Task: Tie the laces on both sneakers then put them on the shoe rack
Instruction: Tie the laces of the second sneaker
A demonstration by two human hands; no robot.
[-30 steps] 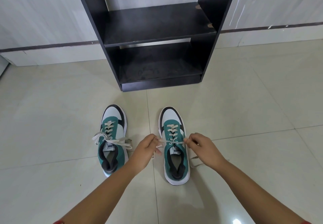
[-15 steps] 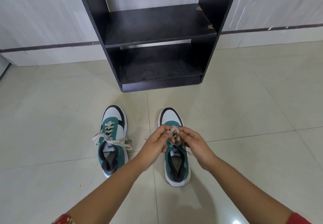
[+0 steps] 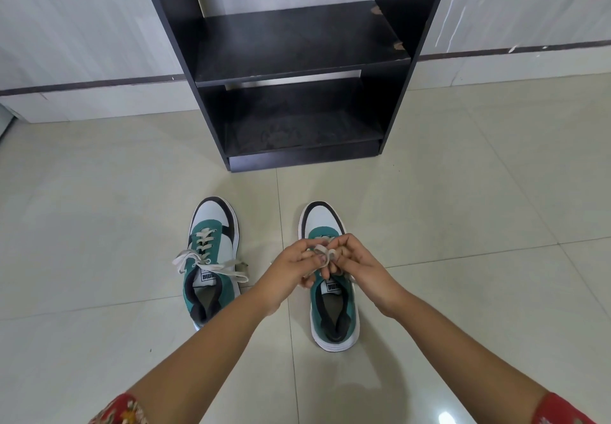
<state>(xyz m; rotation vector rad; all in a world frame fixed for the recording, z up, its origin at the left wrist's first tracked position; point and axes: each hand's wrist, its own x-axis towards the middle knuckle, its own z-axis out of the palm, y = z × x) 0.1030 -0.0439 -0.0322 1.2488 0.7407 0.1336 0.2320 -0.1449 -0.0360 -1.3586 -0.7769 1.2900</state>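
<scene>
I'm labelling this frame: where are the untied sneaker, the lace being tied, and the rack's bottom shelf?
untied sneaker (image 3: 211,222), head view, white toe.
lace (image 3: 322,251), head view, loop between the hands.
bottom shelf (image 3: 297,129), head view, bare surface.

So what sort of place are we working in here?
Probably a home entryway or hallway: a dark shoe rack stands against a pale wall on a glossy tiled floor, with both sneakers beside it.

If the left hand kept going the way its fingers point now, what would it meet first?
The left hand points right, so probably the right hand, already touching it over the lace of the right sneaker.
</scene>
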